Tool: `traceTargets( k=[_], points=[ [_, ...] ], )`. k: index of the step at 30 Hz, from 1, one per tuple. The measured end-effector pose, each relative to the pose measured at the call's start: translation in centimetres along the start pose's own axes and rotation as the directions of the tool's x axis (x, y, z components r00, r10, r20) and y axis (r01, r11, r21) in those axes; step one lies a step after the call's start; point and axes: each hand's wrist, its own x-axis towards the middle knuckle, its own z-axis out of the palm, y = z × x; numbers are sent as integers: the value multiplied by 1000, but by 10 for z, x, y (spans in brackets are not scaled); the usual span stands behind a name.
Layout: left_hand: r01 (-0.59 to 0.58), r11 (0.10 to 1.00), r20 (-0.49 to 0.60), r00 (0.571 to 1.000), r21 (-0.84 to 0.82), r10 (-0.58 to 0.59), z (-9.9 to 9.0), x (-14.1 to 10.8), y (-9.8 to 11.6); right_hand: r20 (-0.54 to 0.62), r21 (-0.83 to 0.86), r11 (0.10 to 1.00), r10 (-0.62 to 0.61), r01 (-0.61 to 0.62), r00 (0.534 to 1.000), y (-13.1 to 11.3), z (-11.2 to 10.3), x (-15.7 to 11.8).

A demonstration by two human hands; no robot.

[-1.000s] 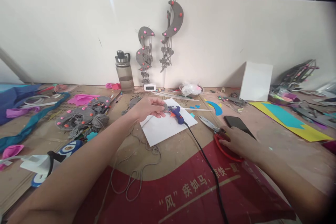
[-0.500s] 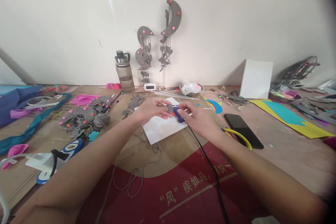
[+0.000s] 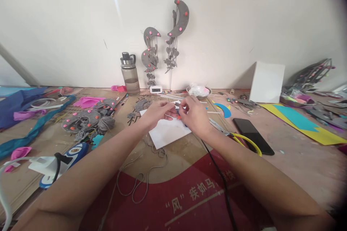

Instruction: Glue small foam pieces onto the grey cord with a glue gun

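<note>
Grey piece (image 3: 177, 104), apparently pinched by left hand (image 3: 160, 112).

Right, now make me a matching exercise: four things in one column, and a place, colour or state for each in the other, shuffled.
Column one
1. Phone
2. Right hand
3. Bottle
4. Scissors

Column two
A. Upright, near the wall
B. Yellow-handled
C. Black, lying flat on the table
D. Over the white sheet, beside the left hand

Right pairs: 1-C, 2-D, 3-A, 4-B
</note>
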Motion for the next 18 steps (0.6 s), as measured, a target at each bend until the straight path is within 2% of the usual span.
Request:
traceTargets(
  k=[3, 5, 7, 9, 12, 15, 18],
  points=[
    [-80, 992, 47, 995, -97, 85, 3, 1, -7, 52, -217, 962, -155, 163, 986, -3, 4, -6],
    [-117, 985, 14, 993, -123, 120, 3, 4, -13, 81, -218, 949, -216, 229, 973, -3, 5, -8],
    [-119, 984, -22, 993, -131, 117, 2, 6, -17, 63, -111, 965, -233, 239, 971, -4, 5, -8],
    [-100, 987, -38, 995, -123, 96, 0, 8, -18, 9, 53, 982, -184, 184, 983, -4, 5, -7],
    [-100, 992, -66, 993, -72, 95, 1, 7, -16, -55, 252, 967, -33, 46, 998, -2, 6, -3],
    [-149, 989, -54, 987, 8, 149, 4, 5, -14, 13, 352, 933, 80, -80, 997, 1, 9, 0],
    [-171, 983, -18, 985, 63, 172, 5, 5, -14, 123, 408, 897, 130, -169, 984, 3, 10, 3]
  ],
)
